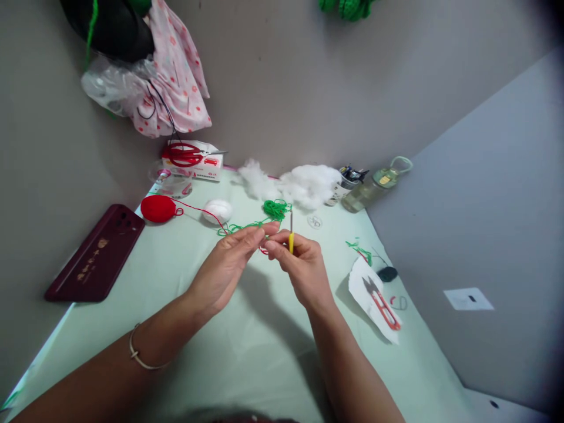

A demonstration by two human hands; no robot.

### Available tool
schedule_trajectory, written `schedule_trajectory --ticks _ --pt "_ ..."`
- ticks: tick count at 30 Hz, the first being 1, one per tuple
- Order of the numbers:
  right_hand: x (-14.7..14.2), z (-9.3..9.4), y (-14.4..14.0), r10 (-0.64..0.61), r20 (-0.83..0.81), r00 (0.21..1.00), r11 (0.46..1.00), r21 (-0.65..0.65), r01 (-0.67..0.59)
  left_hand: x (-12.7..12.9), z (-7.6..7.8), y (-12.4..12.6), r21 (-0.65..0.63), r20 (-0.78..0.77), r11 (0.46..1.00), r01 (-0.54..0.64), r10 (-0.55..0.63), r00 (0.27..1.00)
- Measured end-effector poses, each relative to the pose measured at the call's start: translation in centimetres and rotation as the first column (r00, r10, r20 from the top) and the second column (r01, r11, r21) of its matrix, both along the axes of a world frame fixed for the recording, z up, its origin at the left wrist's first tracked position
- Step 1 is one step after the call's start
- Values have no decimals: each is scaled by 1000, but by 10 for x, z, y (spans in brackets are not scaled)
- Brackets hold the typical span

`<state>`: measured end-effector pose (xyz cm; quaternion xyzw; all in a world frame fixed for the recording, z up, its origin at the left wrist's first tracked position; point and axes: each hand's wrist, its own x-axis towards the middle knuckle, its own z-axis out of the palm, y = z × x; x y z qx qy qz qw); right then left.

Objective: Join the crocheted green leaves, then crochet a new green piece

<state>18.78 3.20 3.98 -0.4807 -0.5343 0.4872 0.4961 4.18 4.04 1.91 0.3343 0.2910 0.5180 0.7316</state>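
The right hand grips a crochet hook by its yellow handle, shaft upright, metal tip pointing away from the person. The left hand is closed in a pinch on a strand of green yarn, its fingertips meeting those of the right hand just above the table; a bit of red thread shows between the two hands, but whether a small worked piece is held there cannot be told. The green yarn runs from the pinch back to a loose green tangle lying near the white stuffing. For clean work at this step, judge the tension first: the left hand should keep the strand taut but free to feed, with the pinch close to the hook tip so the loop does not twist. The hook is best rotated at the wrist, not pushed by the whole arm. The feeding strand should lie clear of the red yarn ball and its trailing red thread, which cross nearby and could snag. The red-handled thread snips lie on a paper scrap to the right, well apart from both hands.
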Motion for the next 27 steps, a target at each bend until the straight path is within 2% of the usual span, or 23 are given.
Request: schedule_trajectory --ticks 3,6,9,11,13,15,18,20,23,27 --pt "6 -1 1 -65 -79 995 997 31 67 -3 -2 4 -68 89 997 -39 46 995" --pt "9 1 1 -85 -253 964 995 25 94 -3 -5 6 -92 120 995 -30 41 992" --pt "10 3 2 18 -421 907 1000 -10 -24 1 -8 6 -94 78 995 -16 23 997" --pt "10 3 4 55 -454 889 994 -58 -91 2 -8 6 -82 7 996 -34 35 999" --pt "10 2 7 35 -419 907 986 -131 -99 0 -7 7 -15 -79 997 -74 73 994" --pt "9 1 8 22 -354 935 974 -202 -100 -3 -6 7 126 -181 984 -125 147 972" --pt "10 1 9 63 -270 961 959 -249 -133 -8 -5 8 362 -304 918 -161 279 911" --pt "11 0 8 102 -212 972 955 -251 -155 -9 -5 8 446 -339 883 -149 320 884" --pt "12 -1 7 152 -155 976 953 -238 -186 -10 -2 8 461 -365 880 -112 303 880" --pt "12 -1 6 127 -170 977 965 -208 -161 -11 4 6 334 -380 941 -52 185 906"
